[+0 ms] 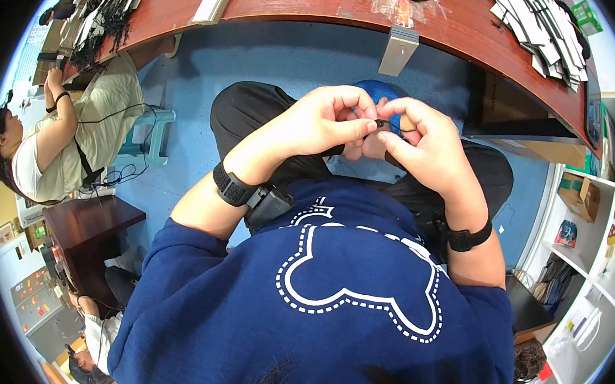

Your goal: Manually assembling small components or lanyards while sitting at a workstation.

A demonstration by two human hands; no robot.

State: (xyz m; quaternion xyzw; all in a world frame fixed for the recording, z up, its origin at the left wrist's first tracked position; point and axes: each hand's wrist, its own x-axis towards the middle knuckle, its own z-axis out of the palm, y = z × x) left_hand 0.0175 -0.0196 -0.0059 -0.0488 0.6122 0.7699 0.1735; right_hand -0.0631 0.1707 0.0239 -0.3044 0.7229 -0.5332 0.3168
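Note:
Above my lap, both hands meet in a close pinch on a small black cord piece (381,124). The thumb and index finger of my left hand (330,122) press on its left end. My right hand (429,140) closes on the other side, its thumb and bent fingers near a thin dark strand. Fingers cover much of the piece, so its exact kind does not show. Just beyond the fingertips is a rounded blue thing (377,90), partly hidden by my hands. Each wrist wears a black strap.
Ahead is a reddish-brown table (299,2) with a clear plastic bag (404,10). White strips with black cords (539,33) lie at its right; more strips and cords (109,25) at its left. A person (62,125) sits left by a turquoise stool (156,135). White shelves (577,261) stand right.

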